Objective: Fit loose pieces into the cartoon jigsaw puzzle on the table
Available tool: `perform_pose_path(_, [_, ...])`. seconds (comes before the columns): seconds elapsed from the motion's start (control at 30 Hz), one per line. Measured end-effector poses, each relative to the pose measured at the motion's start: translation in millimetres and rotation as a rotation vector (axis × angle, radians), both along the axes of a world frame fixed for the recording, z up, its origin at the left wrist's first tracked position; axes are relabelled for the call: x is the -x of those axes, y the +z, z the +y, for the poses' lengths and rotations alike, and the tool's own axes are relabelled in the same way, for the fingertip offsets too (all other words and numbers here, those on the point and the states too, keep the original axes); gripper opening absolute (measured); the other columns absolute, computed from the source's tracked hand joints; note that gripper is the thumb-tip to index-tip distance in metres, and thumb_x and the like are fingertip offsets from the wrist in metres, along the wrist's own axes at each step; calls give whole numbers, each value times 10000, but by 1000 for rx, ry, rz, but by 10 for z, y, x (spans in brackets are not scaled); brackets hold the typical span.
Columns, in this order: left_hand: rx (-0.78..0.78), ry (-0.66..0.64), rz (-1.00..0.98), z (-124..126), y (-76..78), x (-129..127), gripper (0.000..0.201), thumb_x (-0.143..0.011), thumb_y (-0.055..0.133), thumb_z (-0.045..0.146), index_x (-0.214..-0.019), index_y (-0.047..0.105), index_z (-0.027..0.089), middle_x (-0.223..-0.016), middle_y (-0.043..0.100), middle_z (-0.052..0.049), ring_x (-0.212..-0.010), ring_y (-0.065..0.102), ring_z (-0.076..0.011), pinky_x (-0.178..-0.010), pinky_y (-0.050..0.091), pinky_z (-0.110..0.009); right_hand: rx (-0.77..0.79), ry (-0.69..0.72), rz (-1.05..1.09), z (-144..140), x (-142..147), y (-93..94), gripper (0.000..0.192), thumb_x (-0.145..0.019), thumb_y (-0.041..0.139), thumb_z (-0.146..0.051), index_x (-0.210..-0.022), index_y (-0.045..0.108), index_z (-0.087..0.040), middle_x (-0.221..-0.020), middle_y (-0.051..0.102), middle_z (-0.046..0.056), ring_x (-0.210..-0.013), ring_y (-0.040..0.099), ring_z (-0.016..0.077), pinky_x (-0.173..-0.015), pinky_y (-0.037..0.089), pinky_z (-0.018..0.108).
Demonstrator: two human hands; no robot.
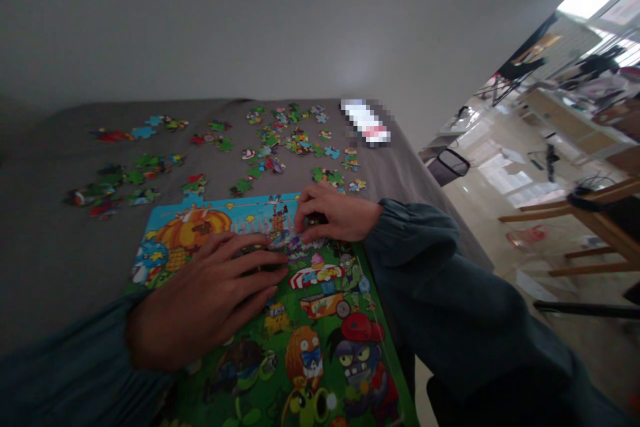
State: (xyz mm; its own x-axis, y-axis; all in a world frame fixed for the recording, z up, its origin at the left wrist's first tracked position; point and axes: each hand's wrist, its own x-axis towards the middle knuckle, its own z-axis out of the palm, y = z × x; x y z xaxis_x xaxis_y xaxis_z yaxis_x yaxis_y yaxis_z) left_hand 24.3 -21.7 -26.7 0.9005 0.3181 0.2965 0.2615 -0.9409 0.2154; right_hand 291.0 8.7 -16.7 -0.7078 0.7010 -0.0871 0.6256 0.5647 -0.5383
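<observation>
Left hand lies flat, grip open, steadying the puzzle. Right hand pinches a piece at the puzzle's top edge; loose pieces lie beyond, within reach.

The puzzle runs off the near edge, and the left hand covers part of it. A pixelated object lies far right on the counter. The loose pieces' prints are too small to tell.

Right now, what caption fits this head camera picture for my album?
Left hand and right hand press on a cartoon jigsaw puzzle, loose pieces scattered over the grey table.
</observation>
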Motion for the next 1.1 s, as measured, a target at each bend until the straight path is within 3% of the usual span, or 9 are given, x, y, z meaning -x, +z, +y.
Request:
perform_pose_path(0.17, [-2, -4, -2, 7, -6, 7, 257, -990, 517, 279, -1178, 692, 304, -1210, 720, 40, -1175, 563, -228, -966, 400, -400, -47, -88, -5, 3, -47, -52, 262, -856, 748, -343, -1051, 689, -180, -1136, 492, 99, -1092, 450, 251, -1000, 333, 407])
perform_pose_path(0.4, [-24, -31, 6, 18, 14, -1, 269, -1007, 482, 264, -1190, 677, 298, -1216, 714, 50, -1177, 559, -216, -958, 392, -397, -43, -83, 7, 12, -70, -76, 278, -865, 737, -350, -1061, 670, -164, -1122, 494, 96, -1082, 453, 252, -987, 347, 409])
perform_pose_path(0.7, [-28, -25, 7, 17, 22, 6, 281, -994, 505, 256, -1220, 666, 304, -1239, 707, 55, -1174, 559, -219, -962, 391, -396, -78, -150, 42, 76, -253, 94, 189, -927, 653, -285, -1066, 653, -157, -1086, 531, 87, -1069, 479, 238, -996, 347, 404])
perform_pose_path(1.1, [-10, -43, -1, -19, -15, -32, 325, -1019, 472, 278, -1303, 628, 285, -1309, 682, 34, -1214, 551, -211, -969, 421, -373, -34, -133, -63, 41, -211, -5, 394, -844, 734, -413, -1136, 607, -180, -1167, 495, 107, -1098, 445, 276, -972, 355, 424])
